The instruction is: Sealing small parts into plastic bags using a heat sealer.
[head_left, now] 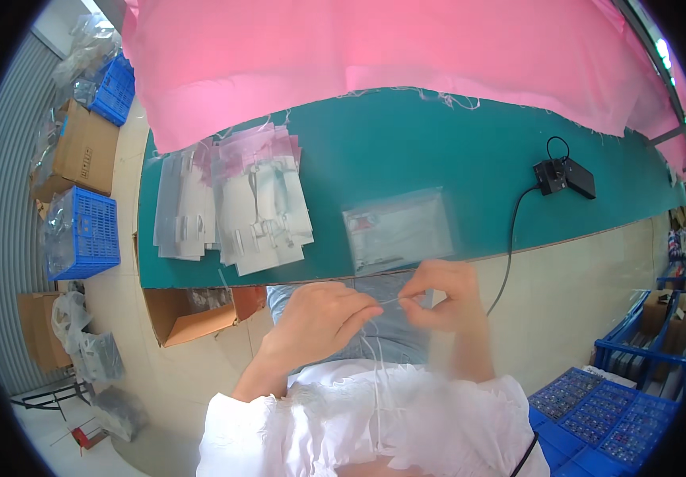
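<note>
Just off the table's front edge, above my lap, my left hand (320, 319) is closed in a pinch. To its right my right hand (448, 296) pinches too, thumb against forefinger. Between the fingertips runs a short stretch of thin whitish cord (390, 301). Two loose white cord ends (378, 358) hang below my left hand over my white shirt. Beyond my hands a clear plastic bag (398, 232) lies flat on the green table (359, 151), with a white sheet and small items inside.
Two stacks of filled clear bags (259, 211) lie at the table's left. Pink cloth (359, 48) hangs across its far side. A black device with a cable (551, 176) sits at the right. Blue crates (95, 234) and an open carton (200, 318) stand on the floor.
</note>
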The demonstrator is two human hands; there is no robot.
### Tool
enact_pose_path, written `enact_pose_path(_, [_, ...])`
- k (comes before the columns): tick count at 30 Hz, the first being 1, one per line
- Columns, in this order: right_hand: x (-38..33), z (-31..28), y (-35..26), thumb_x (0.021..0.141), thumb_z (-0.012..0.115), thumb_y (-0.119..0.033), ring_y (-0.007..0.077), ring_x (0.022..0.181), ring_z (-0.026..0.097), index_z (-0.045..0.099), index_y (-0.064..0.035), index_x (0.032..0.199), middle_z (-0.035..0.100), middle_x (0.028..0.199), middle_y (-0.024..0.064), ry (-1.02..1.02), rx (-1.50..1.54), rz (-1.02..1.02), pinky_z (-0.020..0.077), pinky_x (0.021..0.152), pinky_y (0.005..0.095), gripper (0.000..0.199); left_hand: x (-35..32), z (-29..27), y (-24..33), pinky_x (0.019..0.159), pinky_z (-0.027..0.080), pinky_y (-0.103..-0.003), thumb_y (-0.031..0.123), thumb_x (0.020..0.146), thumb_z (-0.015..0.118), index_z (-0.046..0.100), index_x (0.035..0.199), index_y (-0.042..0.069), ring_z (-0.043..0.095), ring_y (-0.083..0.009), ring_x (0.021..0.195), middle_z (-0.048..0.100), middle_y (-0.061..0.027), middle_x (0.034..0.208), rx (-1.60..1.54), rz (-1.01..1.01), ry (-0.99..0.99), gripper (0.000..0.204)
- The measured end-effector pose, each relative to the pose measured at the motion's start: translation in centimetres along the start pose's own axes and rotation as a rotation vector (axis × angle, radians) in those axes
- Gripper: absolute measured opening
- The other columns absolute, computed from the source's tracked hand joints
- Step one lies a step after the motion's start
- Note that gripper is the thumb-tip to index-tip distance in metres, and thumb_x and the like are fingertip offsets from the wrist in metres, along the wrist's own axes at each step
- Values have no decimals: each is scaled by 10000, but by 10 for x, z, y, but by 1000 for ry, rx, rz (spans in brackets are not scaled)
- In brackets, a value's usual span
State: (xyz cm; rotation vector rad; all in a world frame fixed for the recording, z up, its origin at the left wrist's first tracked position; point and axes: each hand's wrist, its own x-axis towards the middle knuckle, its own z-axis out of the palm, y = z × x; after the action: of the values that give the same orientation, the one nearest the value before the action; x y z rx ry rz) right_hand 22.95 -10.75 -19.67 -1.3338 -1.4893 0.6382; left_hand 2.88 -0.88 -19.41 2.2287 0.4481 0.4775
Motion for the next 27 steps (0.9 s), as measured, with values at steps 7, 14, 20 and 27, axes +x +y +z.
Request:
enact_pose_path(7, [-4,-8,4,604,726,7,136,561,594,693,-51,729,629,636,37,31,35,72,435,507,250,141,-1,-7,1,577,447,-351,220,805,716,728,917,94,583,-240,620,653,-67,701,21,-63,-69,168])
enact_pose_path(14, [-5,-9,8,630,724,4,134,558,590,698,-48,727,630,630,39,15,21,98,436,507,251,113,1,-12,0,582,450,-363,218,812,697,727,840,82,591,-248,632,658,-68,684,1,-155,-103,142])
enact_pose_path(20, [-7,-7,11,643,726,8,132,560,588,701,-39,741,638,643,43,5,34,95,434,512,250,112,-6,-12,-10,592,458,-355,195,799,708,733,829,83,580,-244,627,666,-70,709,49,-92,-159,119])
enact_pose_path(27, [-10,-12,13,671,692,33,113,573,587,683,-40,736,625,650,37,21,37,128,454,531,239,99,-5,-15,-17,618,470,-340,148,762,743,738,893,70,591,-228,654,668,-66,732,-96,-35,-74,153])
